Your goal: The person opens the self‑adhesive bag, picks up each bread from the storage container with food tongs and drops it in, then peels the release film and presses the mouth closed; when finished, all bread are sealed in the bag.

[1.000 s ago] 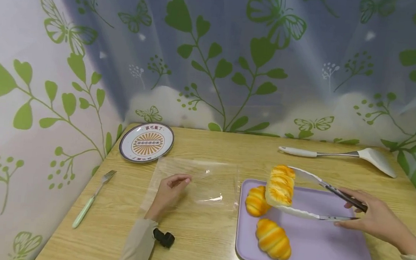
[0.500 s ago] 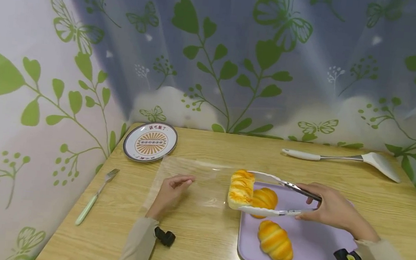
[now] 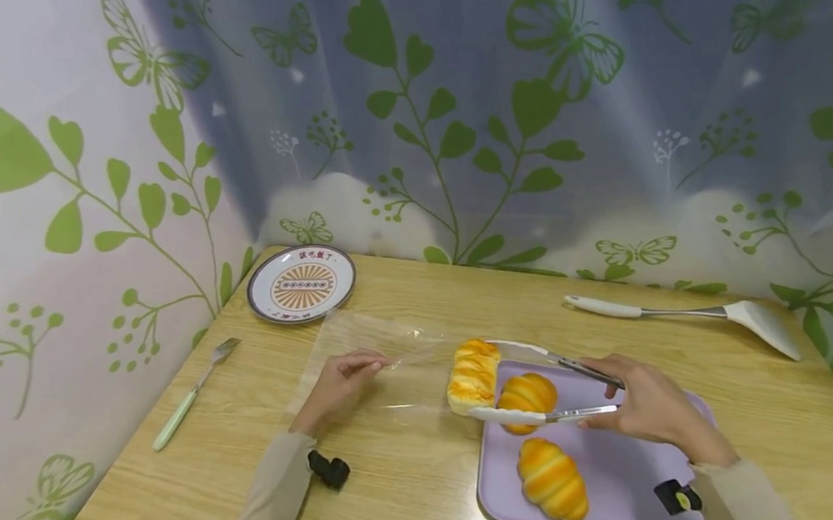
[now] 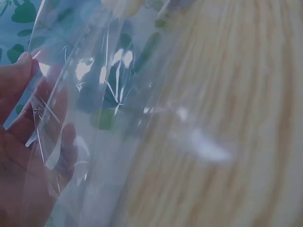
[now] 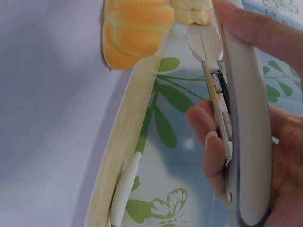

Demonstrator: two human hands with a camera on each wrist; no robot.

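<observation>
My left hand (image 3: 344,383) pinches a clear plastic bag (image 4: 118,142) between thumb and fingers; in the left wrist view the film spreads across the fingers. The bag stretches rightward over the table in the head view. My right hand (image 3: 661,411) grips a pair of tongs (image 3: 582,413) with dark-trimmed handles and pale scalloped tips. Between those tips is a rectangular golden bread loaf (image 3: 474,376), overlapping the bag's right end. In the right wrist view the tongs' handle (image 5: 248,118) fills the foreground, with the loaf (image 5: 191,12) partly cut off at the top.
A purple tray (image 3: 634,499) lies on the right, bearing two croissant-like rolls, one far roll (image 3: 527,398) and one near roll (image 3: 553,481). A patterned plate (image 3: 301,284) is at back left, a green-handled fork (image 3: 179,417) at left, a white spatula (image 3: 682,312) at back right.
The right hand has carried the loaf in the tongs leftward from above the tray to the bag's right end. The left hand stays nearly in place; the view shifted slightly.
</observation>
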